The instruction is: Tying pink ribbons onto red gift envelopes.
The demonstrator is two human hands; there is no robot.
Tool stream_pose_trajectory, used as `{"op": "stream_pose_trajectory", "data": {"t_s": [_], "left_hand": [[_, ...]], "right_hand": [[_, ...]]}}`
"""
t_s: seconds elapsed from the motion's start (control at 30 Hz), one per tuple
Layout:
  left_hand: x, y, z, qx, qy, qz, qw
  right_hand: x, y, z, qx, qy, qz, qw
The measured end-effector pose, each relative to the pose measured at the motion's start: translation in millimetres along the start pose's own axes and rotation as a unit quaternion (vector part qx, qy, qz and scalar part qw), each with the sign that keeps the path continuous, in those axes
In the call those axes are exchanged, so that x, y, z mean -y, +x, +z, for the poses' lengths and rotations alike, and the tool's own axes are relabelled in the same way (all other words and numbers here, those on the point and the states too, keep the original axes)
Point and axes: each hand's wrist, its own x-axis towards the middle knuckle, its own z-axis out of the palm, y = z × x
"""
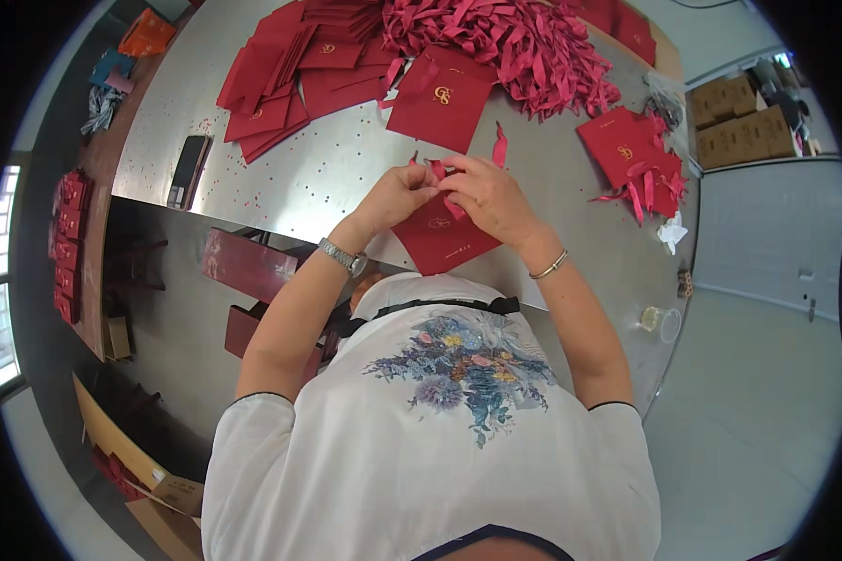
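A red paper gift bag [447, 239] with a gold emblem lies flat at the table's near edge. Both my hands meet over its top edge, working a pink-red ribbon [455, 208]. My left hand [404, 194] pinches the ribbon with thumb and forefinger. Close against it, my right hand [488, 192] has its fingers bent round the same ribbon. A loose ribbon end [500, 145] stands up beyond the right hand. Just past my hands lies another flat red bag [442, 101]. The exact grip of the fingertips is partly hidden.
Stacked flat red bags [332, 56] and a big heap of ribbons [524, 47] cover the metal table's [318, 187] far side. Ribboned bags [627, 150] lie at right, a phone [189, 172] at left. A plastic cup [662, 323] stands near the right edge. Maroon stools [248, 266] stand below left.
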Motion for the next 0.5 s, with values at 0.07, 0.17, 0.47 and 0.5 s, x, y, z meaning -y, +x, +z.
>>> {"op": "stream_pose_trajectory", "data": {"t_s": [0.07, 0.17, 0.47, 0.5], "left_hand": [[2, 1, 3, -0.013, 0.021, 0.015, 1.0], [0, 1, 3, -0.062, -0.063, -0.016, 0.996], [-3, -10, -9, -0.281, -0.003, 0.001, 0.96], [3, -17, -8, -0.265, 0.096, 0.057, 0.958]], "right_hand": [[0, 0, -2, 0.017, -0.032, -0.031, 0.999], [-6, -4, -4, 0.046, 0.021, 0.014, 0.999], [-21, -11, -11, 0.051, 0.076, 0.11, 0.99], [-23, -12, -10, 0.049, 0.076, 0.111, 0.99]]}}
